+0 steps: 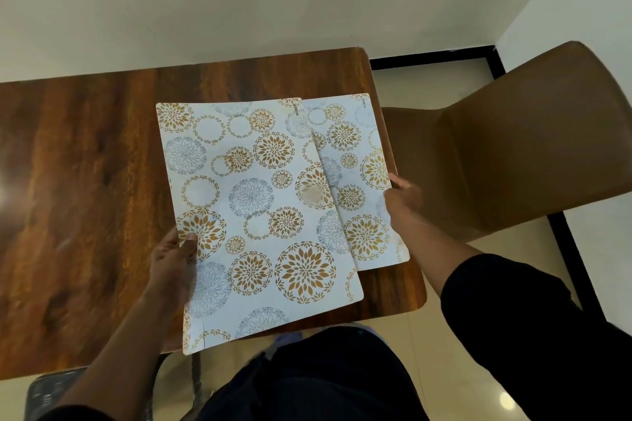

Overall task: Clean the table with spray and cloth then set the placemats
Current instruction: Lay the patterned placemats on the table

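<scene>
- We are gripping the upper placemat (pixel 260 215) at its left edge with our left hand (pixel 174 260), thumb lying on top.
- Our right hand (pixel 403 198) is pinching the right edge of the lower placemat (pixel 359 188).
- Both mats are overlapping above the wooden worktop (pixel 85 181), near its right end beside a brown chair (pixel 513 154).
</scene>
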Available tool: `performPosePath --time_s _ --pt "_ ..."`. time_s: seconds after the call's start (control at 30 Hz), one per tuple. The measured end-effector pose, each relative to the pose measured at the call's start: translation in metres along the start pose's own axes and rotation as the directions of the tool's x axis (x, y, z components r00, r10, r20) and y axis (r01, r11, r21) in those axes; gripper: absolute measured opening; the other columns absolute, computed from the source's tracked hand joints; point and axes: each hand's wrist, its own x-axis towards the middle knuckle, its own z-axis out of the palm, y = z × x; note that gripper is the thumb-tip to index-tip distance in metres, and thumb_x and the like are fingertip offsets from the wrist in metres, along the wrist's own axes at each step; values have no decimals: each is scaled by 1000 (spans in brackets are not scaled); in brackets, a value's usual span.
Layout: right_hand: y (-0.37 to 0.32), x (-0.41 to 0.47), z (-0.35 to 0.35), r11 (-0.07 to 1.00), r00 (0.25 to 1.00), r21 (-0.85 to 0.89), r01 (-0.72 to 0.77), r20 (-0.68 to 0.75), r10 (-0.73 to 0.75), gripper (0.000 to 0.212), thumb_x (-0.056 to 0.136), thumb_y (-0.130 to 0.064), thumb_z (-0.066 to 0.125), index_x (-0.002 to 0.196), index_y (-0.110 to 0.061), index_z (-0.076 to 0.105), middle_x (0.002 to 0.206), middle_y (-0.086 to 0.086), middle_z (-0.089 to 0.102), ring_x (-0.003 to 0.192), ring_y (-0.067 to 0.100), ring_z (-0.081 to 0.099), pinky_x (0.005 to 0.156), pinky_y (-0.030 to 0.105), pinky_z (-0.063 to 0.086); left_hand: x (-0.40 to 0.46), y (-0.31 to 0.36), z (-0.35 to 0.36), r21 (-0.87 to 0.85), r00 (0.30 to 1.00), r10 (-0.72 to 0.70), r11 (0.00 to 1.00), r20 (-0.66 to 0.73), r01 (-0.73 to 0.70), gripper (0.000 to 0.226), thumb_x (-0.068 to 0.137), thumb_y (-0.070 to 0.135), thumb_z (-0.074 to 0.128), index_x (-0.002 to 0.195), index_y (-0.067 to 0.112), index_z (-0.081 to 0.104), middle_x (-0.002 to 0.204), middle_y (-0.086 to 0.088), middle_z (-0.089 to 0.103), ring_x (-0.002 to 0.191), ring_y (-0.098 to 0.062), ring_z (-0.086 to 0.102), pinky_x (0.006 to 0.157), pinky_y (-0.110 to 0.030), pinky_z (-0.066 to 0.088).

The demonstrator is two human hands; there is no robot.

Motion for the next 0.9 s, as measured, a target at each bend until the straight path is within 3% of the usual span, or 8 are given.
performPosePath --time_s 0.13,0.23,0.33,0.43,0.6,0.73,0.9 --pt "-5 9 -9 990 992 -133 46 120 -30 50 94 4 62 138 -20 64 121 4 71 76 12 68 68 31 61 4 -5 2 -7 1000 -5 1000 16 5 37 114 5 45 150 -3 54 137 -22 68 88 -21 83 76 -42 69" --pt "-7 11 -14 977 984 -182 108 163 -78 41 93 3 63 129 -16 68 120 8 72 83 17 69 78 37 62 9 -9 3 0 999 -24 1000 25 24 37 115 6 46 149 -2 54 145 -28 64 92 -23 82 85 -49 66" --pt "-8 11 -21 955 981 -254 151 158 -113 30 95 -3 67 120 -18 71 113 -1 67 92 17 66 76 33 58 12 -12 5 7 999 -38 999 24 38 35 115 7 47 148 -1 56 145 -28 65 94 -25 82 85 -50 66" --pt "-3 16 -26 943 986 -298 150 117 -120 24 94 -3 67 111 -19 73 103 -2 64 78 7 60 62 25 51 12 -12 8 13 998 -47 999 38 46 35 115 8 46 148 0 57 143 -27 67 98 -27 82 86 -51 66" --pt "3 20 -22 960 992 -254 118 66 -104 25 93 1 66 105 -20 74 95 -3 65 72 5 60 56 23 49 10 -12 11 11 999 -29 1000 40 28 35 115 7 46 148 -2 56 138 -20 69 94 -23 82 85 -48 66" --pt "9 24 -20 984 998 -166 60 30 -55 25 92 1 69 97 -23 74 89 -2 69 70 9 65 68 30 59 8 -10 11 11 999 -20 1000 38 20 29 115 6 44 137 2 62 130 -16 73 95 -23 83 85 -48 66" --pt "13 29 -19 995 1000 -96 15 15 -14 23 90 1 71 101 -18 78 94 0 73 79 15 71 81 40 64 7 -10 10 7 1000 -14 1000 23 14 27 115 5 44 121 12 70 122 -11 77 95 -22 83 83 -46 68"
